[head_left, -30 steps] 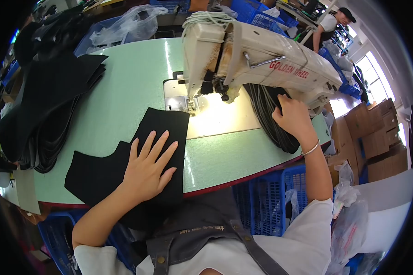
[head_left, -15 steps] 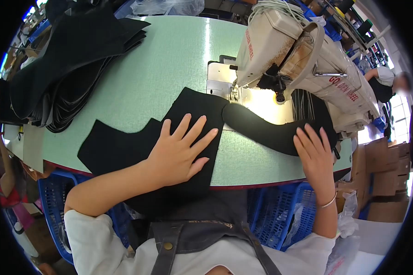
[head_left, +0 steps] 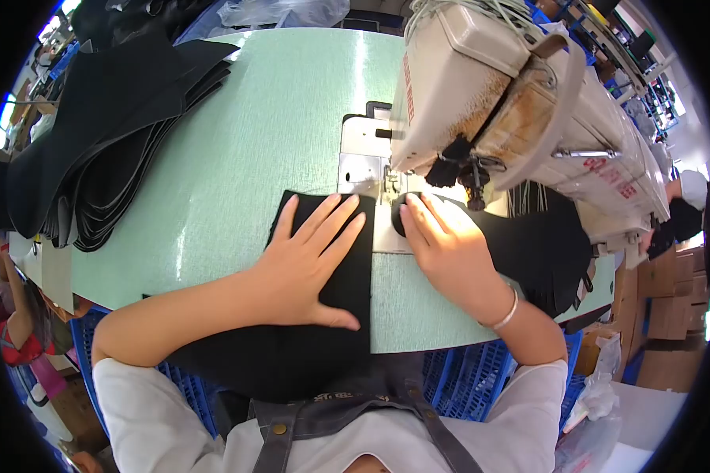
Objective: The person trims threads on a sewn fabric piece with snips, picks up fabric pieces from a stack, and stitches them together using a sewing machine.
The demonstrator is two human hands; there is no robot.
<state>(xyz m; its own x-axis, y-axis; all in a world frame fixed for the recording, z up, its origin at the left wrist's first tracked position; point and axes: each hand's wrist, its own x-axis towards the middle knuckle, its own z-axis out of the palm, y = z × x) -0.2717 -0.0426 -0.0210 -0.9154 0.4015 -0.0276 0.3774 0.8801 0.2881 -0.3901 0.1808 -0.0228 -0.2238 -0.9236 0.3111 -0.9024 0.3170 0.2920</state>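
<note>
The left hand (head_left: pixel 308 260) lies flat on a black panel (head_left: pixel 351 288), its fingers straight and fanned apart, the thumb spread wide. The panel is matte and smooth, with a straight right edge, and it hangs over the front of the table (head_left: pixel 268 118) against the grey apron (head_left: pixel 347 422).

The right hand (head_left: pixel 454 248), a pale bracelet (head_left: pixel 507 310) at its wrist, rests on the rounded end of a curved black strip (head_left: pixel 528 236); its fingers are straight and close together, pressed down rather than clamped. The panel and strip are near each other but apart, just in front of the presser foot (head_left: pixel 388 185) and the shiny metal plate (head_left: pixel 359 142). Thin pale threads or edges show behind the strip.

The cream sewing machine (head_left: pixel 528 94) is speckled with rust-brown stains — its enamel otherwise glossy — and carries coiled pale cord (head_left: pixel 481 12) on top. On the left of the pale green, glossy table, a stack (head_left: pixel 95 142) of floppy black pieces fans into layered edges.

Lattice-sided blue baskets (head_left: pixel 465 386) stand below the table; what they hold is hard to make out. Crinkled clear plastic (head_left: pixel 284 12) lies beyond the far edge, and brown cartons (head_left: pixel 674 315) are piled at right.
</note>
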